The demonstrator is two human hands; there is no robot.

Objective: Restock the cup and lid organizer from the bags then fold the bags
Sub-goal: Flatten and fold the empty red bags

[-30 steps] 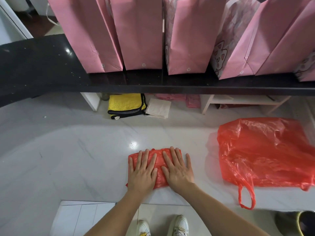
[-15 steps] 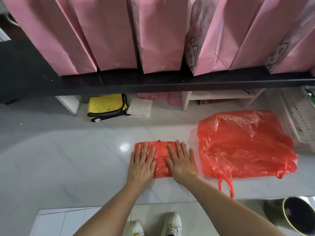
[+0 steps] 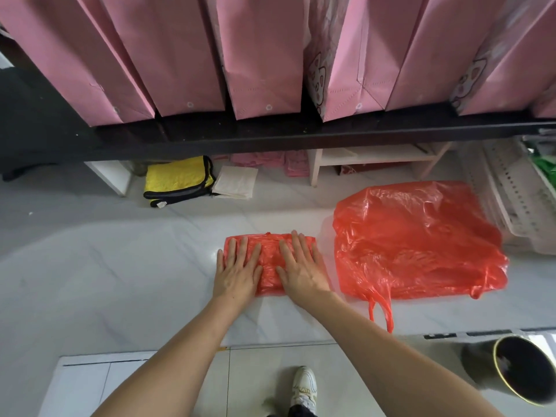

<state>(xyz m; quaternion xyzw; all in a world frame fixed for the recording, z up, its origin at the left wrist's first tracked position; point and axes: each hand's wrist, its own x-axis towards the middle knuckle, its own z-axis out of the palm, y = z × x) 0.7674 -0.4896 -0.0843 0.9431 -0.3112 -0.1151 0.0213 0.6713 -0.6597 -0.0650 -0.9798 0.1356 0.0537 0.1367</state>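
- Two red plastic bags lie on the white marble-look counter (image 3: 120,266): a folded bag (image 3: 269,260) at centre frame and an unfolded bag (image 3: 415,242) to its right, just beside it but not touching.
- The folded bag is a compact rectangle whose long axis runs left to right across the frame; its thin film is crinkled and glossy.
- The unfolded bag is spread roughly flat and wrinkled, its two loop handles (image 3: 382,311) pointing toward the lower edge of the frame and hanging past the counter edge.
- Two bare hands press on the folded bag: the left hand (image 3: 237,270) covers its left part, the right hand (image 3: 301,266) its right part.
- Both palms lie flat with fingers spread apart, pointing toward the top of the frame; neither hand is closed around anything.
- At least five pink bags (image 3: 264,55) of matte non-woven cloth stand in a row on a dark shelf (image 3: 270,133) across the top of the frame; some carry a cartoon print.
- Under the shelf, one yellow cloth with black trim (image 3: 177,182) lies beside one folded white cloth (image 3: 236,183).
- One white perforated tray (image 3: 511,200) sits at the right edge.
- One dark round bin (image 3: 523,371) stands at lower right, and one white shoe (image 3: 304,383) shows at the bottom.
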